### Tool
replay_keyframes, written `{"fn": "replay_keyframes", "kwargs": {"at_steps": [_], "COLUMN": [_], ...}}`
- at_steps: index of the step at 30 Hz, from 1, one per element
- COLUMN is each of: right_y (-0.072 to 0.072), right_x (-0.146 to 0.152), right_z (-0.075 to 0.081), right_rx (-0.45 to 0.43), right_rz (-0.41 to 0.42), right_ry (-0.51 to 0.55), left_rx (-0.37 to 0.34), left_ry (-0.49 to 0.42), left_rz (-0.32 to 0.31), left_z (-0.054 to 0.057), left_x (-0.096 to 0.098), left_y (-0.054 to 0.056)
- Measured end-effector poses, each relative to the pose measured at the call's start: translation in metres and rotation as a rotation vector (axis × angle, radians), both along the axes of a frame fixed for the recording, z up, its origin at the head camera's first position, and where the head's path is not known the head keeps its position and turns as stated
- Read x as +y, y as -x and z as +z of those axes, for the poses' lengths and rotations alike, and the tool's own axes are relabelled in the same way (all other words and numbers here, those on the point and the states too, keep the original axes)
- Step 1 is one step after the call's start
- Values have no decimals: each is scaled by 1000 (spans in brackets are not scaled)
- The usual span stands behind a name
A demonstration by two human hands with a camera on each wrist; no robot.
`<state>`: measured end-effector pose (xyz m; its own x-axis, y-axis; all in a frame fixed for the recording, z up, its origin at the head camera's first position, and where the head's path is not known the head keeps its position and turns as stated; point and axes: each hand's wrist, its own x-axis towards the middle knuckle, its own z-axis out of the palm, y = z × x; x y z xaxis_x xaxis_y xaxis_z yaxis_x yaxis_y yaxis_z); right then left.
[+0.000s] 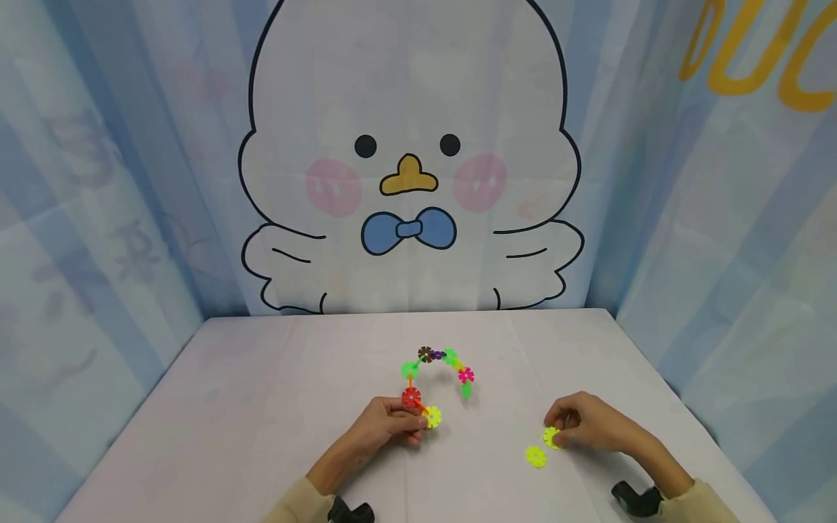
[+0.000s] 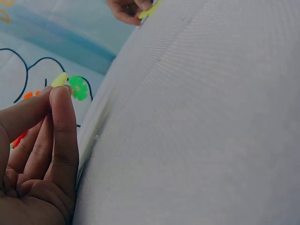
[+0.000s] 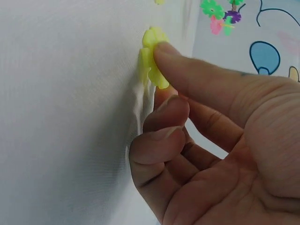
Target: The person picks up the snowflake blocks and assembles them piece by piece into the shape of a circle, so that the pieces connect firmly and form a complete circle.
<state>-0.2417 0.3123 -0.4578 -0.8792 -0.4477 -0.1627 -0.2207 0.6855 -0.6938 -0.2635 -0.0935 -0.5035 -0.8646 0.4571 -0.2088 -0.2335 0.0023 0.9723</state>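
Observation:
My left hand (image 1: pixel 387 423) pinches the yellow snowflake disc (image 1: pixel 432 417) at the near end of a linked chain. From there the chain curves away past a red disc (image 1: pixel 411 397), green ones and a brown disc (image 1: pixel 426 354), then round to a pink disc (image 1: pixel 466 375) and a green end disc. Over at the right, thumb and fingers of my right hand (image 1: pixel 591 423) pinch a single yellow snowflake disc (image 3: pixel 154 58) close to the tabletop. Another yellow disc (image 1: pixel 535 457) lies flat on the table just left of that hand.
A white cloth-covered table (image 1: pixel 261 436) extends under both hands. Printed curtains stand at its back and sides, the rear one showing a cartoon duck (image 1: pixel 408 87). Black wrist devices (image 1: pixel 353 511) sit by the beige sleeves (image 1: pixel 302 503).

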Motion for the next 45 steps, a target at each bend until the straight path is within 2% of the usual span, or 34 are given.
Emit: {"fn": "replay_keyframes", "kwargs": {"at_steps": [6,14,21,26,34,40,45], "right_y": [-2,-1,5,12,21,26,29], "right_x": [0,-3,-10,-26,-56,-83,-104], "right_z": [4,8,6,4,3,3,4], "right_rx": [-19,-61,-89,-125,-176,-142,-108], "right_rz": [-22,-6,15,-16,-72,-86,-59], "right_ry": [3,-6,94,158,182,201,230], "left_rx": [4,4,5,2,0,-3,-7], "left_ry": [0,-5,-4,-6,-19,-11,6], "left_rz": [0,3,3,5,1,3,10], "left_z": [0,1,2,2,1,2,3], "left_x": [0,-1,-1,-1,-1,0,0], "left_y": [-1,-2,-2,-2,-2,-2,-2]}}
